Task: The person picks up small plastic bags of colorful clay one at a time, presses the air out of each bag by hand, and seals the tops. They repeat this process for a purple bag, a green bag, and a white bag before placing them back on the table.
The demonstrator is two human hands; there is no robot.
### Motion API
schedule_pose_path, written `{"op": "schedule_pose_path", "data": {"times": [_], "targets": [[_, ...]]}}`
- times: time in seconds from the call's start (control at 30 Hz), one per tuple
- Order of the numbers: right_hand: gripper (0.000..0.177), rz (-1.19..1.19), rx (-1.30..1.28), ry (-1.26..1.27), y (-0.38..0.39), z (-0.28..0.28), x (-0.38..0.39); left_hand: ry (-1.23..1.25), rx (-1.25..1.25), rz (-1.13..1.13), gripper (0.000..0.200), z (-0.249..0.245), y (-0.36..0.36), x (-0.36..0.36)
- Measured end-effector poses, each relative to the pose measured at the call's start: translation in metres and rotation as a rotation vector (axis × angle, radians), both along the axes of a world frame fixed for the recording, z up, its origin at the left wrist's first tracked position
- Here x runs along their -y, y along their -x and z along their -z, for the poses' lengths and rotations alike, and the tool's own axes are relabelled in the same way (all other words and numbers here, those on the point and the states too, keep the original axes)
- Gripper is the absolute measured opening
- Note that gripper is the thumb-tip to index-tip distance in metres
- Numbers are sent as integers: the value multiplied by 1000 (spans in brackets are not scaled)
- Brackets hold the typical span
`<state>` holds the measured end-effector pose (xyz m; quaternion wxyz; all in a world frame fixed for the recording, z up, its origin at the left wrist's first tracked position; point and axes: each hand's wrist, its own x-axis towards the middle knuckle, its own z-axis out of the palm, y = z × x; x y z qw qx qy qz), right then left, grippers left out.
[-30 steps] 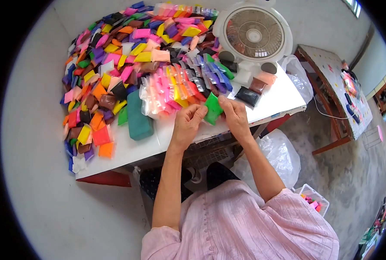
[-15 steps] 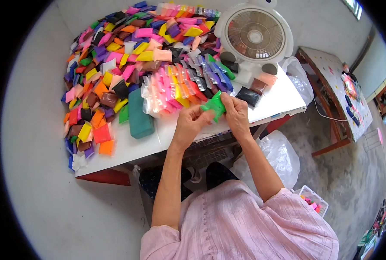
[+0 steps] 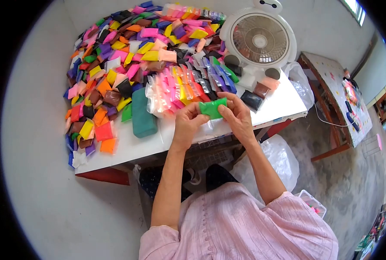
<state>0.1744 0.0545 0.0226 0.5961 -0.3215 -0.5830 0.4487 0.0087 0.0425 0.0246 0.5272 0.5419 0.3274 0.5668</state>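
Note:
Between both hands, just over the table's front edge, is a small green packet (image 3: 213, 108) in a clear wrapper, lying level. My left hand (image 3: 187, 123) pinches its left end with thumb and fingers. The right end is gripped by my right hand (image 3: 237, 116), its thumb on the front face. Right behind the hands lies a row of overlapping clear-wrapped packets (image 3: 175, 89) in pink, yellow, red, black and blue. A teal block (image 3: 144, 115) sits to the left of that row. Black (image 3: 251, 100) and brown (image 3: 261, 89) packets lie to the right of my right hand.
A large heap of coloured packets (image 3: 115, 65) covers the left and back of the white table (image 3: 167, 138). At the back right stands a white fan (image 3: 259, 41). Plastic bags (image 3: 274, 160) and a white basket (image 3: 310, 201) are at floor level; a second table (image 3: 327, 86) stands right.
The green packet, tilted and crumpled before, is now flatter and level between the hands. Both hands still hold it, and the camera view has shifted slightly.

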Motion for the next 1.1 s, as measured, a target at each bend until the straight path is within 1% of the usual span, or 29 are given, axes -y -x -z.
{"op": "schedule_pose_path", "data": {"times": [0.07,0.17,0.27,0.37,0.47,0.57,0.67,0.77,0.87,0.97,1.1], "targets": [[21,-27,45,-44,-5,5,-4,-6,-24,14,6,2,1,0],[22,-150,17,14,-11,11,-7,-28,10,-12,7,9,4,-3],[20,-103,-23,75,-10,11,-6,-32,29,-35,11,2,0,1],[19,-113,-55,55,-8,11,-6,-26,25,-40,12,1,-2,3],[20,-129,107,22,-8,10,-6,-26,24,-42,12,8,0,0],[22,-119,153,74,-8,10,-7,-47,7,-45,11,12,1,-2],[21,-40,244,20,-6,4,-2,-34,7,-38,11,12,1,-2],[20,-28,203,49,-5,6,-1,-23,-9,-33,11,11,0,-2],[20,29,168,-2,-1,7,0,-19,8,-19,13,10,0,-3],[18,38,141,-34,-2,13,-2,-6,32,-18,14,4,-2,0],[18,32,177,-75,-2,14,-1,-39,7,-46,15,10,-1,-2]]}}
